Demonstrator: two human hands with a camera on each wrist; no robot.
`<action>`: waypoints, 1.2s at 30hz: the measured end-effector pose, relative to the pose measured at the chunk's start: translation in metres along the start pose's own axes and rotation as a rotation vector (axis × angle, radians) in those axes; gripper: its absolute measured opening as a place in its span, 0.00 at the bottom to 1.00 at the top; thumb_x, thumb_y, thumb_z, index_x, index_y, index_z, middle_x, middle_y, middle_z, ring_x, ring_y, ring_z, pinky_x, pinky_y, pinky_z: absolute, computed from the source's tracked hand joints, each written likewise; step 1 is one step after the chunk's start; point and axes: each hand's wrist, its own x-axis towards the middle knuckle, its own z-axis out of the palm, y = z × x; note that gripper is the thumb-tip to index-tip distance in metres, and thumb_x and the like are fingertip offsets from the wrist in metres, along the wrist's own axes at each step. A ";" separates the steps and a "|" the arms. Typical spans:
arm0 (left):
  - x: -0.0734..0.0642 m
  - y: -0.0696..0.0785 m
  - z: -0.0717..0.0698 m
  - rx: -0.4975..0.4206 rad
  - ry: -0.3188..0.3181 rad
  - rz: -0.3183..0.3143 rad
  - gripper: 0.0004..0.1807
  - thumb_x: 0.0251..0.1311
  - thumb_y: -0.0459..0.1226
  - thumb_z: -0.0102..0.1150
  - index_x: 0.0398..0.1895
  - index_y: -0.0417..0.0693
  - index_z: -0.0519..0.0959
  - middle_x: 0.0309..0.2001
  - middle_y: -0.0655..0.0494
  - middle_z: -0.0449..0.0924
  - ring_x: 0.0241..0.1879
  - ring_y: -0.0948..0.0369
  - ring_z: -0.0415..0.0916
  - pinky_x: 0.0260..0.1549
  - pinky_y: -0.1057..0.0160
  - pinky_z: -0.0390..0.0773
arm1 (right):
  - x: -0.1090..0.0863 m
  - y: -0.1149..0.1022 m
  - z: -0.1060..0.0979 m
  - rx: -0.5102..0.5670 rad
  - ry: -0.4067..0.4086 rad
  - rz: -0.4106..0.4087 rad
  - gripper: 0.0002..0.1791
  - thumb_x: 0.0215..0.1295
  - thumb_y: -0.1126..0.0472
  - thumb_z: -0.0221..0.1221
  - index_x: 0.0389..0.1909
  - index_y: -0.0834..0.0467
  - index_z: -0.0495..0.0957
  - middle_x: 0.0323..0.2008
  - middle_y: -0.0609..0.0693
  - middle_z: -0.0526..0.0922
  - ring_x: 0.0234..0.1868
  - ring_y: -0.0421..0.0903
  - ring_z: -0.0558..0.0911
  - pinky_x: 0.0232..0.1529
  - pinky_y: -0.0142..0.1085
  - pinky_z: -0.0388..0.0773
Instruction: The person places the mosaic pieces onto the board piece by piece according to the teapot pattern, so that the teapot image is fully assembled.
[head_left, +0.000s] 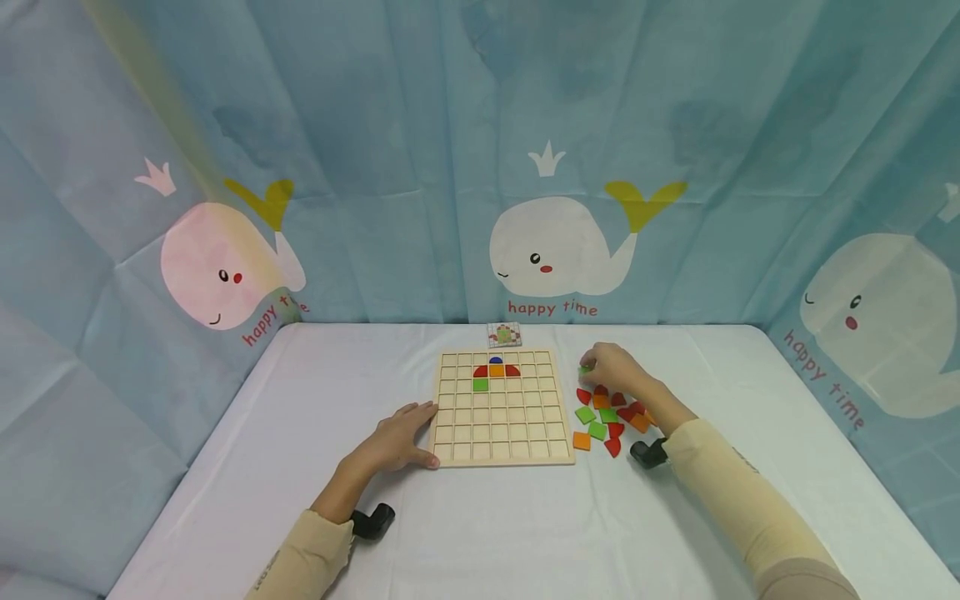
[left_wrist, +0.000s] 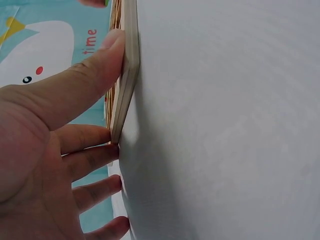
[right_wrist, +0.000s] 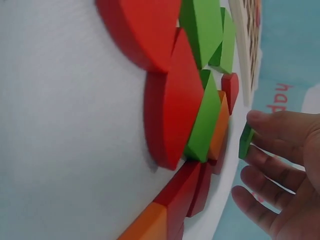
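Head view: the right hand [head_left: 617,367] pinches a green tile [head_left: 585,369] right of the gridded board [head_left: 500,429]; an edge grip seems best. Left wrist: the left hand [left_wrist: 37,150], fingers spread, touches the board; light pressure should steady it. Right wrist: the tile looks thin and dark green.
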 end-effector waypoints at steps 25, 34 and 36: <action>-0.002 0.003 -0.001 0.011 -0.005 -0.013 0.52 0.41 0.44 0.77 0.73 0.45 0.62 0.73 0.47 0.61 0.75 0.43 0.51 0.68 0.34 0.54 | 0.000 -0.033 -0.003 -0.048 0.061 -0.218 0.18 0.61 0.59 0.64 0.49 0.64 0.83 0.41 0.55 0.83 0.43 0.50 0.80 0.52 0.46 0.79; -0.003 0.002 -0.002 -0.002 -0.002 0.003 0.52 0.42 0.43 0.77 0.73 0.44 0.62 0.73 0.45 0.61 0.75 0.42 0.51 0.68 0.34 0.53 | 0.000 -0.045 -0.001 -0.041 0.084 -0.334 0.16 0.61 0.61 0.64 0.48 0.66 0.83 0.39 0.56 0.84 0.41 0.50 0.80 0.46 0.45 0.79; -0.003 0.002 -0.002 -0.003 -0.003 0.004 0.52 0.42 0.43 0.77 0.73 0.44 0.62 0.73 0.46 0.61 0.75 0.43 0.51 0.69 0.34 0.53 | 0.001 -0.047 0.000 -0.030 0.083 -0.342 0.16 0.61 0.61 0.64 0.48 0.65 0.84 0.39 0.56 0.84 0.40 0.49 0.80 0.46 0.44 0.79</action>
